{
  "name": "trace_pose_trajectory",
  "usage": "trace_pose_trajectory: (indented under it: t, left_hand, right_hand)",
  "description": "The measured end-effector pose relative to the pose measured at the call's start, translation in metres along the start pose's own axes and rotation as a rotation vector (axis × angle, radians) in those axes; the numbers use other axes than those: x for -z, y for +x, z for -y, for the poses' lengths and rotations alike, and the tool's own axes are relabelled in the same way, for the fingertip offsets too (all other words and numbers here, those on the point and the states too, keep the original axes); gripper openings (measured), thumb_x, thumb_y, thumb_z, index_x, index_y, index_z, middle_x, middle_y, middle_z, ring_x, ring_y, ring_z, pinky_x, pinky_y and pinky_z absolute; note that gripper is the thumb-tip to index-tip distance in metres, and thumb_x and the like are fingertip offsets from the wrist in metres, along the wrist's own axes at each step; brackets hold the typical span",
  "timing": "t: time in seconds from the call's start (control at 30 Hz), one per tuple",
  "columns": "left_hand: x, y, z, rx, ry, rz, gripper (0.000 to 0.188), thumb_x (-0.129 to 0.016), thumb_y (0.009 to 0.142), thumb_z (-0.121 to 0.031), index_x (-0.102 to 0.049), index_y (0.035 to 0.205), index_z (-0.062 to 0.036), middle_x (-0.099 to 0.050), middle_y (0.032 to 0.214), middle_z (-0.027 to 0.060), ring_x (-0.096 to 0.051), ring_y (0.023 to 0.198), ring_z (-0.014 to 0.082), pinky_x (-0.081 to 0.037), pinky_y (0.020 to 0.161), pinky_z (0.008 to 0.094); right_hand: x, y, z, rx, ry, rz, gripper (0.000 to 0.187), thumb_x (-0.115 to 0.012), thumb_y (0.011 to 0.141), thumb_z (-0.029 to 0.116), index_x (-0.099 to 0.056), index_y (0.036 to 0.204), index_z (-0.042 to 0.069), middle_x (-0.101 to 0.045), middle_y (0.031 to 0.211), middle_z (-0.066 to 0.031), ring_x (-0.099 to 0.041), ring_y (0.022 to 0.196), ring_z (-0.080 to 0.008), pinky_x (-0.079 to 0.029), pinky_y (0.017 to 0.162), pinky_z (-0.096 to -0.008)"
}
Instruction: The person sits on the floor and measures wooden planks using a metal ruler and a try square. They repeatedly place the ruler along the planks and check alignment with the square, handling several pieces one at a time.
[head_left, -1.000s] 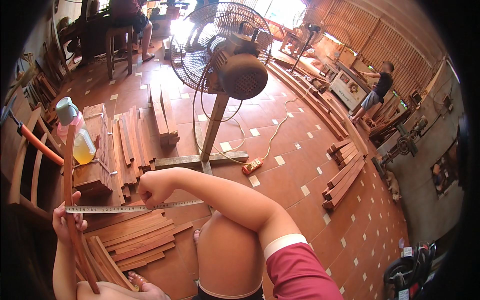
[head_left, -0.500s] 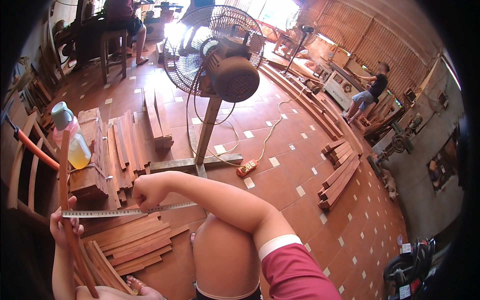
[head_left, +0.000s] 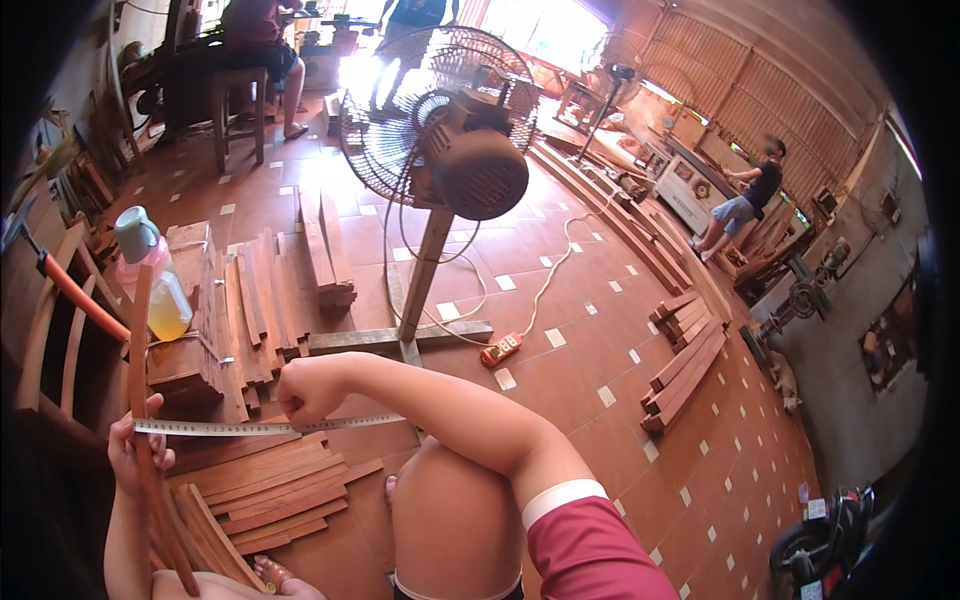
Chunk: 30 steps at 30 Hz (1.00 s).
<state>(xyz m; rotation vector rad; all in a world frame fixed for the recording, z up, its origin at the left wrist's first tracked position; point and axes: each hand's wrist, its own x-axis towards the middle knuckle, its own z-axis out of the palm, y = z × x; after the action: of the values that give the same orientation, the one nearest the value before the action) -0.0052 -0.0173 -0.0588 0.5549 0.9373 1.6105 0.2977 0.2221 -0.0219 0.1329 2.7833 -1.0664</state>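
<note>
My left hand [head_left: 124,452] is closed around a narrow, slightly curved wooden strip [head_left: 139,350] that stands nearly upright at the left. Against that strip rests the end of a white measuring tape [head_left: 220,430], by the same hand's fingers. The tape runs level to the right, past my right hand [head_left: 320,390], whose curled fingers pinch its upper edge. Beyond that hand the blade continues toward my raised knee; its far end is hidden behind my right forearm. Below the tape, several cut wooden strips [head_left: 275,485] lie stacked on the floor.
A caged fan [head_left: 480,170] on a wooden stand is ahead, with a cord and an orange power strip [head_left: 502,349]. A bottle of yellow liquid [head_left: 168,312] sits on a wooden box. More timber [head_left: 690,375] lies right. A person [head_left: 740,200] stands at a machine; others are at the back.
The whole view has shifted slightly, so the surroundings appear a little farther right and lower. Both hands keep their hold on the strip and tape.
</note>
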Motion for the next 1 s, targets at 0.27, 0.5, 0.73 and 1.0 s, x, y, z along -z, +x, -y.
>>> trace_pose_trajectory:
  t: [0.27, 0.5, 0.73, 1.0]
  left_hand:
    - [-0.034, -0.002, -0.011, 0.014, 0.064, 0.053, 0.055, -0.041, 0.097, -0.038, -0.054, 0.135, 0.0006, -0.049, 0.066, 0.0003, -0.045, 0.053, 0.0115, -0.042, 0.051, 0.0281]
    - [-0.037, -0.006, -0.019, -0.019, 0.178, -0.173, 0.04, -0.039, 0.1, -0.03, -0.06, 0.121, -0.0026, -0.052, 0.066, 0.0011, -0.046, 0.052, 0.0114, -0.042, 0.051, 0.0273]
    - [-0.035, -0.003, -0.013, -0.032, 0.413, -0.244, 0.025, -0.052, 0.096, -0.027, -0.058, 0.11, -0.007, -0.058, 0.077, 0.004, -0.057, 0.065, 0.0133, -0.051, 0.058, 0.0288]
    - [-0.043, -0.003, -0.01, 0.021, 0.335, -0.259, 0.021, -0.061, 0.097, -0.023, -0.057, 0.113, -0.0097, -0.061, 0.093, -0.0003, -0.062, 0.081, 0.0114, -0.054, 0.07, 0.0297]
  right_hand:
    - [0.001, -0.006, -0.011, -0.028, -0.047, -0.096, 0.018, -0.07, 0.081, 0.019, -0.068, 0.082, 0.001, -0.068, 0.074, -0.0148, -0.065, 0.066, -0.0281, -0.051, 0.064, -0.0402]
    - [0.017, -0.005, 0.001, -0.041, -0.004, -0.574, 0.011, -0.07, 0.082, 0.011, -0.07, 0.086, 0.0, -0.069, 0.078, -0.0177, -0.068, 0.072, -0.0315, -0.053, 0.068, -0.0379]
    - [0.02, -0.003, 0.01, -0.131, 0.014, -0.672, 0.012, -0.071, 0.084, 0.011, -0.07, 0.087, -0.001, -0.069, 0.077, -0.0157, -0.067, 0.071, -0.026, -0.052, 0.067, -0.0358]
    - [0.014, 0.0, 0.009, -0.14, 0.067, -0.552, 0.013, -0.071, 0.085, 0.011, -0.07, 0.088, -0.001, -0.068, 0.074, -0.0131, -0.065, 0.069, -0.0196, -0.051, 0.064, -0.0326]
